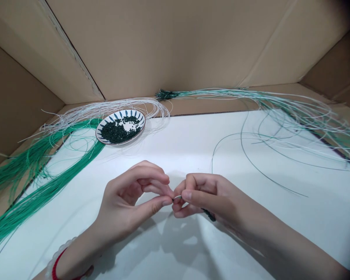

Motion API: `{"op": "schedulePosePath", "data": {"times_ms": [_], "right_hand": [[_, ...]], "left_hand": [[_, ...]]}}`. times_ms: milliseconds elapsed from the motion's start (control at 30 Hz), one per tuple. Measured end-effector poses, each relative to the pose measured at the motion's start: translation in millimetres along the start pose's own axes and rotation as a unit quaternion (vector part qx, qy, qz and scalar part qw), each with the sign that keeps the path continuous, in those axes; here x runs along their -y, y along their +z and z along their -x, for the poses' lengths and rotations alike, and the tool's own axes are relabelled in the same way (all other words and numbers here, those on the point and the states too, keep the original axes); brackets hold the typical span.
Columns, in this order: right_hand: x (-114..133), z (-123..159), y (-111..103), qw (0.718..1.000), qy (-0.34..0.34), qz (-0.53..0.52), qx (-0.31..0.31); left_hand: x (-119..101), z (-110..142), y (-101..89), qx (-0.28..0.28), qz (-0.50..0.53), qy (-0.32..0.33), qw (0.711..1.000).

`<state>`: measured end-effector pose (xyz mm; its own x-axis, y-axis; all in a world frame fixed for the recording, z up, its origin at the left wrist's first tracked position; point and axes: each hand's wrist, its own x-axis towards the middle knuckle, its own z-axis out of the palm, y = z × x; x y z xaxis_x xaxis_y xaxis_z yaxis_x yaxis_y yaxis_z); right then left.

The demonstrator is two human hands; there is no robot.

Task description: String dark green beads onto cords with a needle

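Over the white board my left hand [131, 200] pinches a tiny dark bead [173, 200] between thumb and forefinger. My right hand [211, 196] is closed on a thin pale cord [177, 197], whose end meets the bead at my left fingertips. Whether the cord passes through the bead is too small to tell. A dark beaded piece [209, 214] pokes out below my right palm, partly hidden by the hand. Behind my right hand a thin green cord [212, 165] arches up and to the right.
A striped plate [142, 130] of dark green beads [116, 132] stands at the back left. Green cords [61, 177] and white cords [105, 105] lie around it. Along the back right stretches a bundle of beaded cords [221, 92]. Cardboard walls [175, 46] enclose the board [181, 132].
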<state>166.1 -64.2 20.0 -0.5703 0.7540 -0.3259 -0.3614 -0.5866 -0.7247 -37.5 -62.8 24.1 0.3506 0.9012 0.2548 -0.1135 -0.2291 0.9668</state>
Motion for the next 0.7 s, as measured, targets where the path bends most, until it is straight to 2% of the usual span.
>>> {"op": "schedulePosePath", "data": {"times_ms": [200, 333, 500, 700], "right_hand": [[-2.2, -1.2, -1.2, 1.000, -0.009, 0.014, -0.003], [-5.2, -2.1, -3.0, 0.999, -0.026, 0.047, -0.009], [-4.4, -2.3, -2.1, 0.995, -0.046, 0.084, -0.014], [-4.5, -1.0, 0.3, 0.995, -0.060, 0.076, -0.012]], "left_hand": [[-0.8, 0.2, 1.8, -0.002, -0.047, 0.021, 0.999], [1.0, 1.5, 2.4, -0.005, -0.092, 0.054, 0.994], [6.4, 0.7, 3.8, 0.006, -0.095, 0.108, 0.990], [8.6, 0.5, 1.9, 0.004, -0.097, 0.108, 0.989]]}}
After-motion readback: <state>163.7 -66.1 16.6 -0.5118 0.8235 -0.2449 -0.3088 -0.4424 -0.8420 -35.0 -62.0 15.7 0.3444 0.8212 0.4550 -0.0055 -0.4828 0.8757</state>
